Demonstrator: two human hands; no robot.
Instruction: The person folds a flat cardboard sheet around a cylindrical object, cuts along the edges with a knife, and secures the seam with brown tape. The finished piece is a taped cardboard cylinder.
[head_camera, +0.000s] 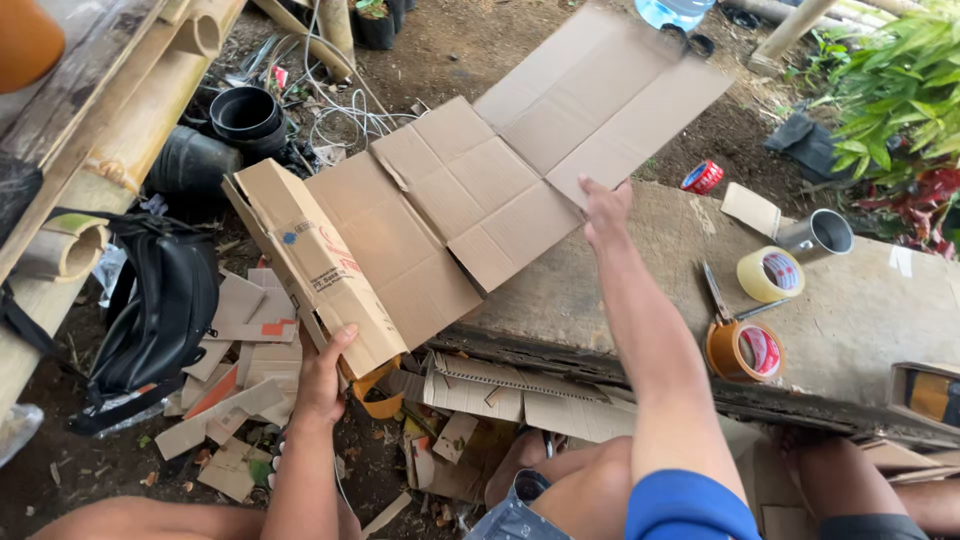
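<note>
A large flattened cardboard box (450, 200) lies spread over the near edge of a rough concrete slab (860, 300), with its far flaps reaching out past the slab. My left hand (322, 375) grips the folded near-left flap of the cardboard from below. My right hand (605, 212) presses flat on the cardboard's right edge, where it meets the slab. My bare knees show at the bottom of the view.
On the slab stand a brown tape roll (744, 350), a clear tape roll (770, 273), scissors (718, 295), a metal cup (818, 235) and a red tape roll (702, 177). Cardboard scraps (240, 400) litter the ground. A black bag (160, 310) and black pots (243, 112) sit left.
</note>
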